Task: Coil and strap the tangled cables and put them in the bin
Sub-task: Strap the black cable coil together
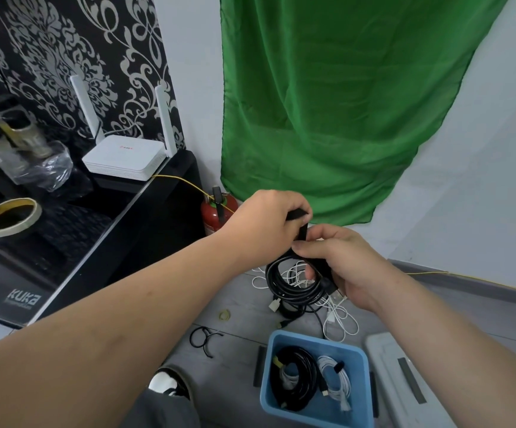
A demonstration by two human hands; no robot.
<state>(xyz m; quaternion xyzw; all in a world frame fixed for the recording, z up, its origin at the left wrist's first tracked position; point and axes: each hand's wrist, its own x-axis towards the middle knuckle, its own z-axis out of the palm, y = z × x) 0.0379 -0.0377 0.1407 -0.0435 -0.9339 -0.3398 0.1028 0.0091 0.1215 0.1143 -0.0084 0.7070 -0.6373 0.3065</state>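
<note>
A coiled black cable hangs in the air above the floor. My right hand grips it at its top right, fingers through the loop. A black strap rises from the coil's top, and my left hand pinches its upper end. Below stands a blue bin holding a coiled black cable and a strapped white cable. Loose white cables lie tangled on the grey floor behind the held coil, with a thin black cable to the left.
A black cabinet stands at left with a white router, a tape roll and a plastic bag. A red fire extinguisher sits by the wall. Black straps lie beside the bin, and a grey lid at its right.
</note>
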